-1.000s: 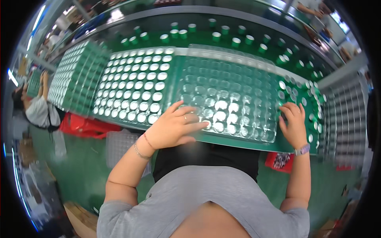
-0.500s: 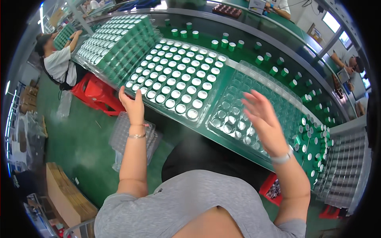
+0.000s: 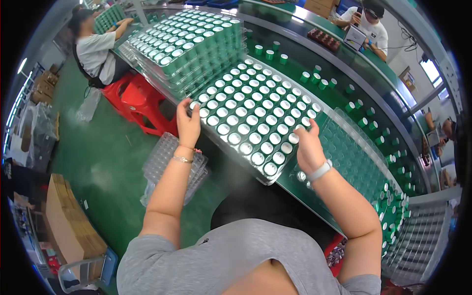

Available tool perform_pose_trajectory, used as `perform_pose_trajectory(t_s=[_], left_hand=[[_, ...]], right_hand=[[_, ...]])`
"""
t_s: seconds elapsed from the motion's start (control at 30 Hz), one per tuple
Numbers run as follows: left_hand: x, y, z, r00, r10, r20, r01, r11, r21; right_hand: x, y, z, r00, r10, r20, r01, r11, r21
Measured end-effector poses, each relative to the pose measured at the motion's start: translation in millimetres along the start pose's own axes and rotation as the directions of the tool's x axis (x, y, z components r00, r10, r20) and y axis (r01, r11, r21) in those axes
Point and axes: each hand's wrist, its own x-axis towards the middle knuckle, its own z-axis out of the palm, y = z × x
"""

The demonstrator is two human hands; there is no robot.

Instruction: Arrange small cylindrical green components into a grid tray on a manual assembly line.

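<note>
Now we hold the full tray of green caps [image 3: 253,123] at its two near sides. Our left hand [image 3: 188,125] grips the left edge with fingers closed on the rim, and our right hand [image 3: 309,147] grips the right edge the same way. This tray sits on the green workbench [image 3: 314,64], between the stack of filled trays [image 3: 191,44] and an empty clear tray [image 3: 354,152]. We judge we are moving it sideways; next we need an even, level push so no cap tips.

The filled tray [image 3: 255,118] is hemmed by stacked trays [image 3: 191,44] leftward; open floor [image 3: 108,162] is left below.
</note>
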Motion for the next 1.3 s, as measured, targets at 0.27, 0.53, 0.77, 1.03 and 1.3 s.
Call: perform_pose_trajectory(t_s=[0.27,0.53,0.77,1.03,1.3], left_hand=[[-62,70,12,0.788,-0.612,-0.068,0.471,0.671,-0.572],[-96,103,38,0.805,-0.536,0.254,0.450,0.272,-0.851],[-118,114,15,0.758,-0.587,0.284,0.499,0.243,-0.832],[-162,132,-30,0.724,-0.651,0.230,0.508,0.276,-0.816],[-206,140,-71,0.732,-0.668,0.136,0.430,0.298,-0.852]], right_hand=[[27,-35,-20,0.880,-0.415,0.233,0.473,0.705,-0.529],[179,-57,-5,0.932,0.118,0.342,0.299,0.282,-0.912],[161,-48,-1,0.891,0.126,0.437,0.422,0.133,-0.897],[115,-30,7,0.809,0.167,0.564,0.523,0.234,-0.819],[58,-29,36,0.757,0.169,0.631,0.549,0.358,-0.755]])
